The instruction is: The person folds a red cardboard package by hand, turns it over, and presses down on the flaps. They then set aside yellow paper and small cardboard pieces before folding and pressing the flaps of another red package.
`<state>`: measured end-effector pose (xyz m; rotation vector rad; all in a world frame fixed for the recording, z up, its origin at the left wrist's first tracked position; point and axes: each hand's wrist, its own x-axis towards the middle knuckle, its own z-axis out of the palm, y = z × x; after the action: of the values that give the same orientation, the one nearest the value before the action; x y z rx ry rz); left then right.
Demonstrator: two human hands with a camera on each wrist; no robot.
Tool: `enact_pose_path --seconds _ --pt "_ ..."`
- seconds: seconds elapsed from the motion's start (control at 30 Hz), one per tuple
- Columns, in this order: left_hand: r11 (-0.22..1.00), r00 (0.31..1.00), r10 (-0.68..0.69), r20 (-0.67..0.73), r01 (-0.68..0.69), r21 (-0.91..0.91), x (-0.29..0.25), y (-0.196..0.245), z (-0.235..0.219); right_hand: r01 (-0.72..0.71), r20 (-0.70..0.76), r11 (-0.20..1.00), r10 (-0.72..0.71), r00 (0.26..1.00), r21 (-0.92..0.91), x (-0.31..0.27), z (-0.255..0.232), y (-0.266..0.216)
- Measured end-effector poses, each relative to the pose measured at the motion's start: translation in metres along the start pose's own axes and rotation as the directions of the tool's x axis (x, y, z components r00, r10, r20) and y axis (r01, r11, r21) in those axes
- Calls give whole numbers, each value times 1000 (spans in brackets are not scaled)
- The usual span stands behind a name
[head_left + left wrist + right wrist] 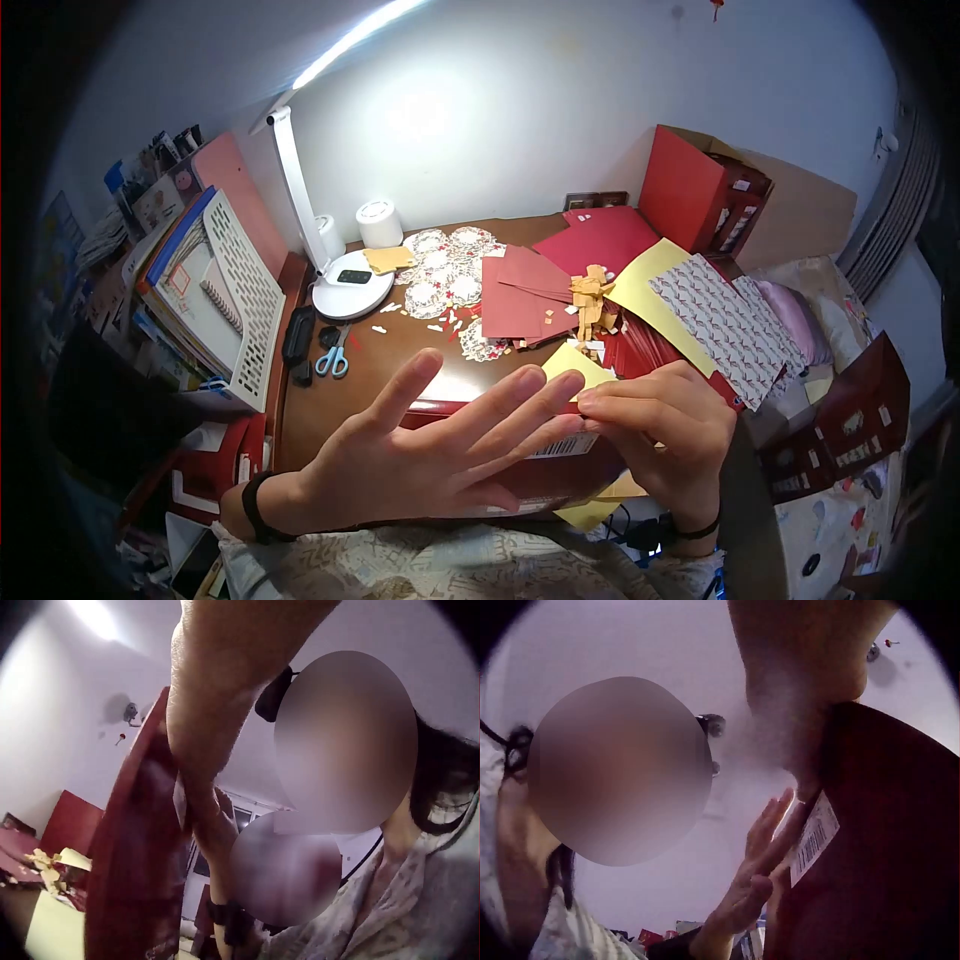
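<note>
A dark red, box-like object [580, 485] with a white barcode label [562, 446] lies beneath both hands. Over it my left hand [440, 445] spreads its fingers, thumb apart, with nothing gripped. Its fingertips meet my right hand [665, 425], whose fingers are bent and drawn together with the thumb near the label. Whatever may lie between those right fingertips is hidden. In the right wrist view the label [815, 838] shows on the red surface [885, 847], beside the left hand [742, 900]. Yellow paper [574, 366] shows just beyond the fingertips.
Blue-handled scissors [332, 362] and a white lamp base [353, 297] stand left. Behind are patterned round cutouts [425, 298], red paper [510, 300], yellow strips [592, 290] and patterned sheets [715, 325]. A red box [685, 190] stands back right, a file rack [245, 300] left.
</note>
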<state>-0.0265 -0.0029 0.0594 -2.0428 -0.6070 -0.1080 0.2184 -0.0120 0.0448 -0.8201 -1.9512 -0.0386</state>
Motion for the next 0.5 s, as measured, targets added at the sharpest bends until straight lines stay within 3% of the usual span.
enact_pose_path --seconds 0.13,0.23,0.43,0.5 --pt "997 998 -25 -56 21 -81 -7 -2 5 -29 -8 1000 29 1000 -2 -2 -5 1" --pt "1000 1000 9 -7 -8 16 -12 -4 0 -29 -34 999 29 999 -19 -2 -4 3" --pt "969 990 -122 -67 104 -226 -1 -9 -13 4 -24 1000 -5 1000 -21 -1 3 -2" --pt "955 991 -106 -85 78 -286 5 -12 -6 28 -23 999 -28 999 -26 -1 4 -3"
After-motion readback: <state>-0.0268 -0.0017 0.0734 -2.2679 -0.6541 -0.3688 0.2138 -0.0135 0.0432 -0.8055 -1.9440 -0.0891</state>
